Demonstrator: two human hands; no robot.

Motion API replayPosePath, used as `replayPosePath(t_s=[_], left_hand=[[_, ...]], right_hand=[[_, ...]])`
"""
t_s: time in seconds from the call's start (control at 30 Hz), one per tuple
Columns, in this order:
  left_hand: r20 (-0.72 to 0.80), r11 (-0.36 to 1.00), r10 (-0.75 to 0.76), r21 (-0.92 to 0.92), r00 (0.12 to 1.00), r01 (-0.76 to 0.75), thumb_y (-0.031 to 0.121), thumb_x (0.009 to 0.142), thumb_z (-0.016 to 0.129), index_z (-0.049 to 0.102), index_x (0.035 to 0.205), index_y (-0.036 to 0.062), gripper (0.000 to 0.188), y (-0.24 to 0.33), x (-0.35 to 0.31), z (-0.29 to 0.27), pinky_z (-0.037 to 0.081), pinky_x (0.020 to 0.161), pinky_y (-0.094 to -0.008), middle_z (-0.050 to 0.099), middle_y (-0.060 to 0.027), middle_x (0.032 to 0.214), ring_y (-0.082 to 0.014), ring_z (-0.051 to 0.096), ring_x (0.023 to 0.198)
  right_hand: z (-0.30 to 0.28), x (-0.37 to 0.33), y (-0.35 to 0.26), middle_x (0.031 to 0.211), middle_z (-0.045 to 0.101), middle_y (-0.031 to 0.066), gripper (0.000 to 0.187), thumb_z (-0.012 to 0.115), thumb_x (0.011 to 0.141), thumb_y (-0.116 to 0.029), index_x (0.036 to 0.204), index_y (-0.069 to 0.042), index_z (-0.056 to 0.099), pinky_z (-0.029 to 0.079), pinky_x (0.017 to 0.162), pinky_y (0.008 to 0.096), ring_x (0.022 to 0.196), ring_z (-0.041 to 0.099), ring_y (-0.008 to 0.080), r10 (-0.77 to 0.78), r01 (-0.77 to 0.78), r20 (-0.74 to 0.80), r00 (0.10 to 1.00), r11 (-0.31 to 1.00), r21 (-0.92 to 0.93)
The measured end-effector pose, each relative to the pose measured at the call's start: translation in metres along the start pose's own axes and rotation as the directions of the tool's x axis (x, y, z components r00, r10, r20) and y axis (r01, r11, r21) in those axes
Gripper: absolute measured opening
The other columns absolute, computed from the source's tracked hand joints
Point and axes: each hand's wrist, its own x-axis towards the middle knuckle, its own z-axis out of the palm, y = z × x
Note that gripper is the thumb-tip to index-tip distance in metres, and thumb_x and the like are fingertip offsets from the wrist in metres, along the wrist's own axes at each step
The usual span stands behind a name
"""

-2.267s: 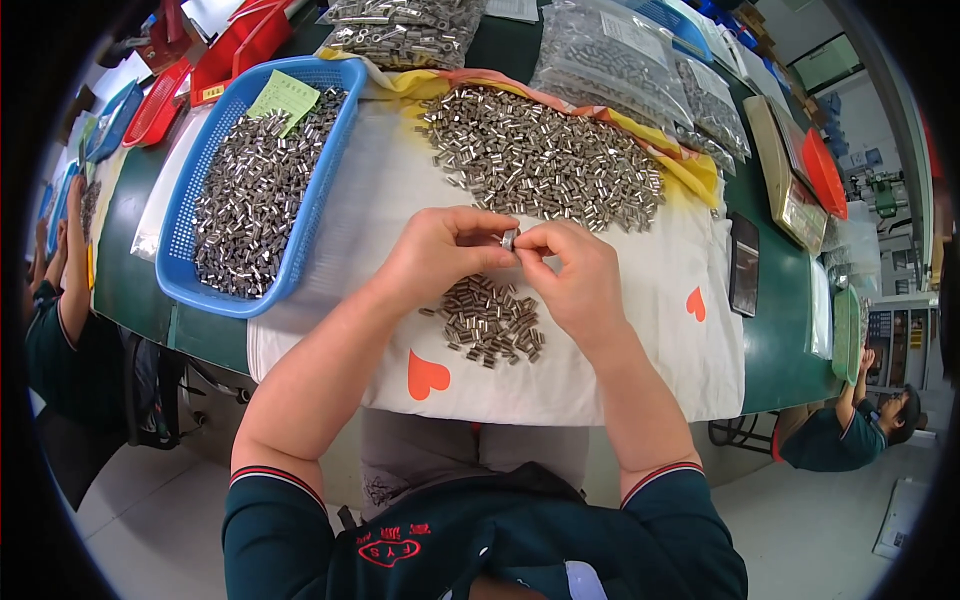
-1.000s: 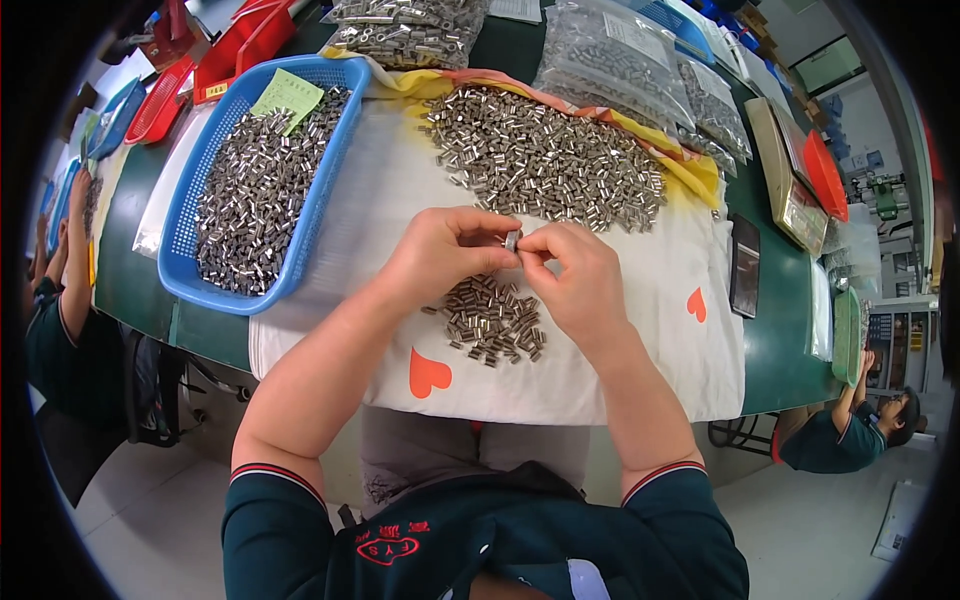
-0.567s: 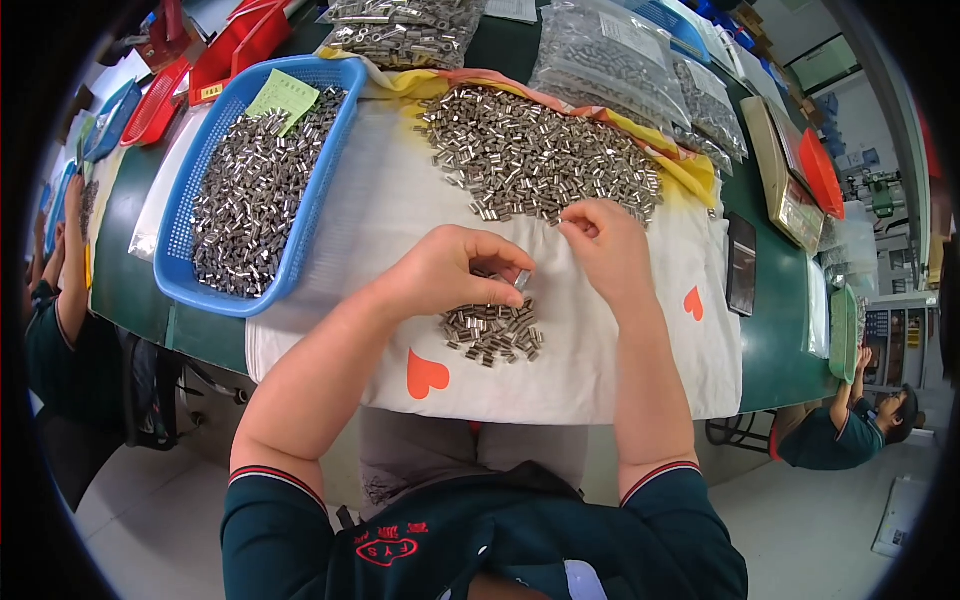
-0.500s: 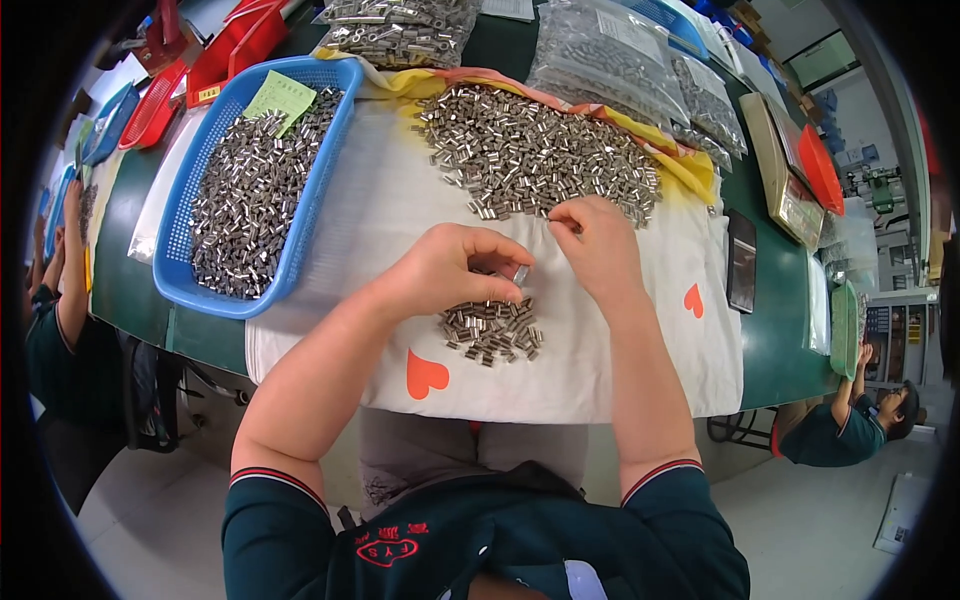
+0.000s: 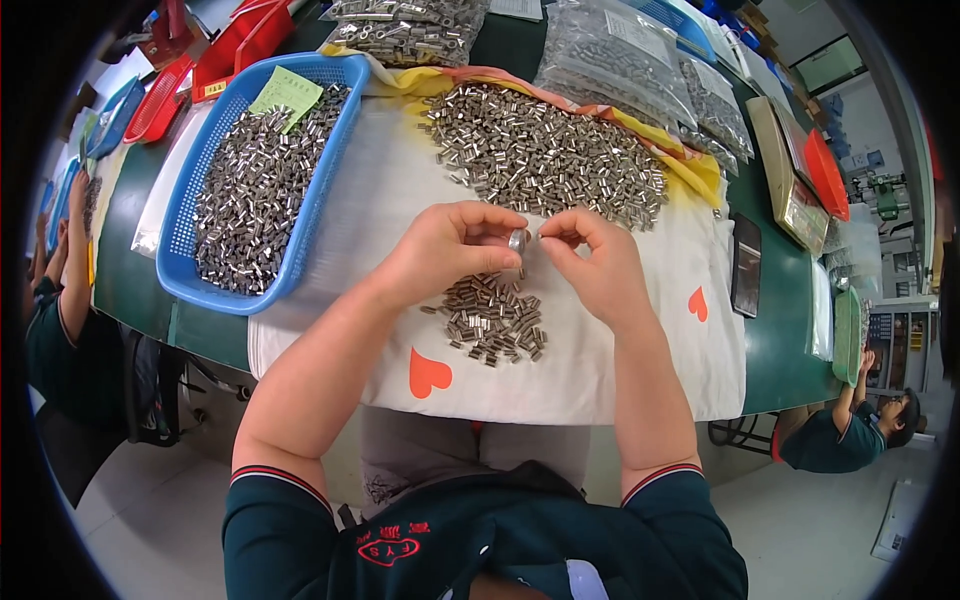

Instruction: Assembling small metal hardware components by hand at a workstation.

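Observation:
My left hand point(image 5: 455, 250) is closed around a small silvery metal piece point(image 5: 518, 240) with a rounded end, held between thumb and fingertips. Close on its right, my right hand point(image 5: 592, 262) is pinched, its fingertips a short way from that piece; whatever they hold is too small to make out. Under my left hand lies a small pile of short metal sleeves point(image 5: 492, 322) on the white cloth point(image 5: 570, 375). A larger heap of similar metal sleeves point(image 5: 545, 150) spreads beyond both hands.
A blue basket point(image 5: 170, 240) full of metal sleeves, with a green note point(image 5: 287, 97), stands at left. Bags of metal parts point(image 5: 605, 70) lie at the back. A phone point(image 5: 745, 265) rests at right on the green table point(image 5: 775, 345). A co-worker point(image 5: 850, 425) sits far right, another far left.
My right hand has drawn back from the edge of the large heap toward my left hand. The left hand has risen slightly, turning the metal piece to show its rounded end.

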Motion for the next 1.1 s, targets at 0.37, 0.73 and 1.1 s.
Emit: replayPosePath(t_s=[0.37, 0.73, 1.1], left_hand=[[-0.016, 0.999, -0.008, 0.051, 1.0, 0.009, 0.002, 0.073, 0.067, 0.058, 0.103, -0.0025, 0.032, -0.004, 0.0, -0.001, 0.048, 0.068, -0.0202, 0.062, -0.0042, 0.084, -0.0073, 0.057, 0.076], [-0.002, 0.998, -0.002, 0.066, 1.0, 0.002, 0.003, 0.071, 0.069, 0.06, 0.101, 0.0001, 0.031, -0.004, -0.001, 0.003, 0.047, 0.069, -0.0209, 0.062, -0.0042, 0.087, -0.0077, 0.056, 0.074], [0.285, 0.713, 0.183, 0.62, 0.941, -0.326, 0.02, 0.067, 0.073, 0.063, 0.097, 0.0078, 0.034, 0.004, -0.01, 0.01, 0.046, 0.069, -0.0253, 0.064, -0.0071, 0.086, -0.015, 0.059, 0.073]], right_hand=[[0.01, -0.008, -0.007, 0.073, 0.06, 0.0044, 0.008, 0.06, 0.071, 0.0, 0.078, -0.002, 0.06, 0.044, 0.061, 0.0239, 0.067, 0.056, 0.0122, -0.306, 0.297, -0.01, 0.952, 0.932, -0.208], [-0.006, 0.0, -0.001, 0.071, 0.059, 0.0003, 0.009, 0.062, 0.072, -0.003, 0.081, -0.002, 0.061, 0.042, 0.059, 0.0221, 0.062, 0.051, 0.0071, -0.038, 0.031, 0.077, 0.996, 0.996, 0.088], [0.017, 0.018, 0.025, 0.069, 0.057, 0.0093, 0.005, 0.06, 0.071, -0.01, 0.072, -0.005, 0.06, 0.043, 0.065, 0.0373, 0.07, 0.054, 0.0273, -0.256, 0.132, -0.141, 0.956, 0.808, -0.575]])
